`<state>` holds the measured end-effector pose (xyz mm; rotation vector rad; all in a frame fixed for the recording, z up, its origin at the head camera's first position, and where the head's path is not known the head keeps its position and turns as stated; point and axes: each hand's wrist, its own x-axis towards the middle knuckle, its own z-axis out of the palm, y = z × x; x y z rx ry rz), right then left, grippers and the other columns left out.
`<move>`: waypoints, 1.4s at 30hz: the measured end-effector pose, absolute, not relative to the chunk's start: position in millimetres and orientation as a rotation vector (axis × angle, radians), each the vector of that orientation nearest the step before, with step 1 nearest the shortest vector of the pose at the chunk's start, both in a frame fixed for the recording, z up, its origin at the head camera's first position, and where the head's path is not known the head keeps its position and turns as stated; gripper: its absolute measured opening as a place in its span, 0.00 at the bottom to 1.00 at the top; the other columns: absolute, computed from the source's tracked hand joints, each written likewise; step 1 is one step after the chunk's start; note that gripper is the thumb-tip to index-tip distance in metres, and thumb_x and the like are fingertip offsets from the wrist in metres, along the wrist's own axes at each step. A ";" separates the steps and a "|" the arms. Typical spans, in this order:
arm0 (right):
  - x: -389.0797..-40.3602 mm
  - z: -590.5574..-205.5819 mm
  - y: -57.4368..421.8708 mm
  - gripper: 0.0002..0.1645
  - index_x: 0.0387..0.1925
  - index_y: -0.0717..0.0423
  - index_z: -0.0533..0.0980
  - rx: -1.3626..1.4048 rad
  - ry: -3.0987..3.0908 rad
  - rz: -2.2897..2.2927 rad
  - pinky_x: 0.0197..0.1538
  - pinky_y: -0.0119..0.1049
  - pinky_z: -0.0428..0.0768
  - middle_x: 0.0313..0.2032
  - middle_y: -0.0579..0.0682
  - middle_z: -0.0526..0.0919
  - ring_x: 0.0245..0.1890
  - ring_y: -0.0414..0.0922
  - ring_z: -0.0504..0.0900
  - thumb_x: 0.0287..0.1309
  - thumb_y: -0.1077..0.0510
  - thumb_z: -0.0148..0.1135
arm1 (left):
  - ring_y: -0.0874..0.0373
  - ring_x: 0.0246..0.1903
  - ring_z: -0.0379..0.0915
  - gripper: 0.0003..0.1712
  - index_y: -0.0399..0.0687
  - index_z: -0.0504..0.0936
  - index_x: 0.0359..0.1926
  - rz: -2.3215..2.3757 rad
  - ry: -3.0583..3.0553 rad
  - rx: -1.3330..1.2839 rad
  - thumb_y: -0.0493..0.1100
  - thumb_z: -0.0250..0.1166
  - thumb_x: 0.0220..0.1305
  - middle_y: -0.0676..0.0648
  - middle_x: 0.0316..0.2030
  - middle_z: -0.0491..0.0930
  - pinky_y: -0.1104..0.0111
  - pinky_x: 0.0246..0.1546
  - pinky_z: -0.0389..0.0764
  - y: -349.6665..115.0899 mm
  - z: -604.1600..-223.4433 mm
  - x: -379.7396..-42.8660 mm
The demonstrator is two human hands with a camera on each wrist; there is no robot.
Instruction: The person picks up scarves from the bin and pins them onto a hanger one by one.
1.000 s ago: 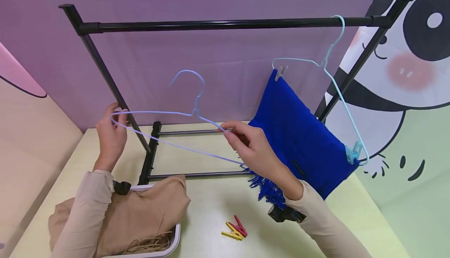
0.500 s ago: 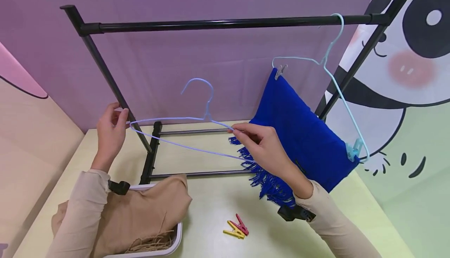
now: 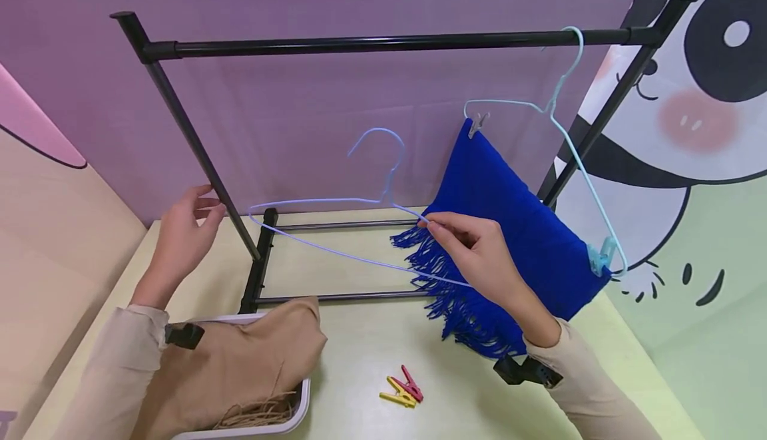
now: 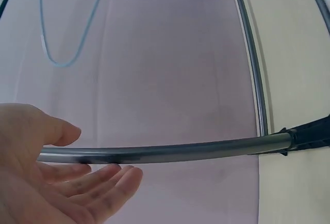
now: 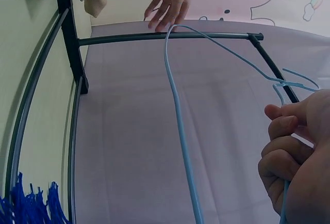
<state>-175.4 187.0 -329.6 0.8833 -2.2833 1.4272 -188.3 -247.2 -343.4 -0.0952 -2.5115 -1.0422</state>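
A thin lavender-blue triangular hanger (image 3: 386, 194) is up in the air above the middle of the surface (image 3: 353, 353), the pale cream top with a purple backdrop along its far edge. The person's right hand (image 3: 479, 250) pinches the hanger's right shoulder between thumb and forefinger, the other fingers curled in. The hook points upward, well below the top rail, its tip turned left.

The left hand (image 3: 187, 237) holds nothing; its fingers are loosely bent, with the thumb well away from them. It is right at the left upright of a black tubular rack (image 3: 371, 44); whether it touches the bar, I can't tell.

Near the rail's right end hangs a pale turquoise hanger (image 3: 589, 180) carrying a deep blue fringed cloth (image 3: 509, 227), fastened by a small silver clip (image 3: 477, 125) and a light blue clip (image 3: 602, 257). The lavender-blue one's lower bar crosses in front of that fringe.

Toward the surface's near left corner sits a whitish rectangular tub (image 3: 303, 400) with a tan fringed cloth (image 3: 246, 370) heaped over its rim. To its right, nearer the middle, a yellow clip (image 3: 397, 399) and a red clip (image 3: 411, 385) lie together.
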 end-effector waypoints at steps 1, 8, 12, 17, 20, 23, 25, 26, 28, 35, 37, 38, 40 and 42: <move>-175.0 -330.0 188.3 0.14 0.51 0.62 0.82 0.882 -2.286 1.431 0.20 0.32 0.63 0.40 0.52 0.88 0.16 0.41 0.63 0.68 0.68 0.58 | 0.36 0.50 0.79 0.25 0.33 0.70 0.65 -1.023 -2.504 -0.102 0.44 0.54 0.74 0.32 0.52 0.80 0.56 0.44 0.80 -246.2 -343.7 -184.3; -175.5 -332.2 194.1 0.14 0.51 0.62 0.82 0.905 -2.299 1.434 0.20 0.31 0.66 0.26 0.49 0.80 0.19 0.40 0.68 0.68 0.68 0.57 | 0.44 0.44 0.81 0.16 0.36 0.78 0.54 -0.975 -2.462 -0.143 0.43 0.56 0.74 0.38 0.46 0.83 0.86 0.34 0.69 -237.2 -345.4 -155.1; -176.0 -332.4 196.2 0.14 0.51 0.61 0.83 0.893 -2.287 1.450 0.18 0.33 0.65 0.23 0.51 0.76 0.20 0.41 0.69 0.68 0.68 0.57 | 0.46 0.43 0.81 0.14 0.39 0.80 0.52 -0.945 -2.504 -0.182 0.43 0.58 0.73 0.41 0.44 0.84 0.86 0.35 0.69 -234.0 -349.7 -141.4; -176.2 -331.5 200.9 0.13 0.50 0.61 0.83 0.872 -2.283 1.442 0.17 0.34 0.63 0.22 0.49 0.76 0.19 0.41 0.69 0.68 0.68 0.57 | 0.49 0.42 0.81 0.12 0.42 0.80 0.51 -0.922 -2.560 -0.218 0.41 0.60 0.72 0.43 0.43 0.85 0.81 0.36 0.73 -233.0 -358.5 -125.9; -177.6 -330.4 204.3 0.13 0.49 0.61 0.83 0.871 -2.283 1.430 0.16 0.34 0.62 0.21 0.48 0.74 0.18 0.40 0.67 0.69 0.67 0.57 | 0.51 0.42 0.81 0.11 0.43 0.81 0.51 -0.913 -2.596 -0.239 0.40 0.61 0.71 0.45 0.43 0.84 0.78 0.37 0.76 -233.4 -363.4 -116.8; -179.5 -329.6 206.7 0.13 0.49 0.61 0.83 0.878 -2.277 1.430 0.15 0.33 0.61 0.21 0.48 0.73 0.17 0.40 0.65 0.69 0.67 0.57 | 0.54 0.41 0.80 0.10 0.43 0.81 0.49 -0.898 -2.642 -0.272 0.39 0.62 0.70 0.47 0.43 0.84 0.74 0.37 0.78 -234.1 -367.8 -108.9; -180.6 -329.5 207.6 0.12 0.49 0.61 0.83 0.885 -2.269 1.436 0.15 0.33 0.61 0.21 0.48 0.73 0.16 0.40 0.65 0.69 0.67 0.57 | 0.53 0.41 0.80 0.10 0.43 0.81 0.49 -0.886 -2.678 -0.310 0.38 0.63 0.69 0.47 0.43 0.84 0.69 0.37 0.80 -234.2 -371.1 -104.6; -181.1 -329.8 208.1 0.12 0.49 0.62 0.83 0.889 -2.264 1.438 0.15 0.33 0.61 0.21 0.48 0.73 0.16 0.40 0.65 0.68 0.67 0.57 | 0.52 0.42 0.80 0.10 0.43 0.81 0.49 -0.872 -2.699 -0.329 0.37 0.63 0.68 0.47 0.44 0.84 0.66 0.38 0.81 -234.2 -373.1 -102.6; -182.1 -330.5 208.0 0.12 0.48 0.63 0.83 0.892 -2.256 1.447 0.15 0.33 0.61 0.20 0.49 0.73 0.16 0.40 0.65 0.68 0.68 0.57 | 0.49 0.43 0.80 0.12 0.42 0.81 0.50 -0.860 -2.733 -0.373 0.36 0.64 0.67 0.45 0.45 0.83 0.60 0.39 0.81 -234.9 -378.3 -98.3; -185.7 -329.4 203.7 0.12 0.48 0.62 0.83 0.891 -2.252 1.481 0.15 0.34 0.62 0.20 0.49 0.74 0.16 0.40 0.66 0.68 0.69 0.57 | 0.45 0.47 0.78 0.17 0.41 0.79 0.53 -0.845 -2.816 -0.377 0.36 0.68 0.64 0.42 0.48 0.82 0.56 0.41 0.82 -240.3 -402.1 -83.2; -186.9 -328.9 203.6 0.12 0.48 0.62 0.83 0.894 -2.250 1.481 0.16 0.34 0.62 0.21 0.49 0.74 0.17 0.40 0.66 0.68 0.68 0.57 | 0.46 0.47 0.79 0.17 0.41 0.79 0.53 -0.847 -2.835 -0.374 0.37 0.68 0.64 0.43 0.47 0.82 0.56 0.43 0.82 -241.6 -406.0 -80.3; -187.4 -328.8 203.8 0.12 0.48 0.63 0.83 0.894 -2.248 1.481 0.16 0.33 0.62 0.21 0.49 0.74 0.17 0.40 0.67 0.68 0.68 0.57 | 0.46 0.48 0.79 0.17 0.41 0.80 0.53 -0.834 -2.846 -0.379 0.38 0.68 0.64 0.43 0.48 0.82 0.55 0.44 0.81 -242.0 -407.3 -79.0; -188.4 -329.0 204.4 0.12 0.48 0.64 0.83 0.893 -2.244 1.482 0.16 0.33 0.63 0.21 0.49 0.74 0.18 0.40 0.67 0.68 0.68 0.57 | 0.47 0.49 0.79 0.19 0.41 0.80 0.54 -0.799 -2.860 -0.402 0.42 0.69 0.64 0.44 0.48 0.82 0.53 0.48 0.79 -242.3 -409.0 -76.9; -189.5 -329.4 204.8 0.12 0.49 0.64 0.82 0.892 -2.244 1.480 0.17 0.33 0.64 0.21 0.49 0.74 0.18 0.41 0.68 0.69 0.68 0.56 | 0.48 0.50 0.78 0.22 0.43 0.79 0.55 -0.748 -2.864 -0.425 0.47 0.70 0.63 0.46 0.48 0.82 0.51 0.50 0.78 -242.1 -409.3 -75.0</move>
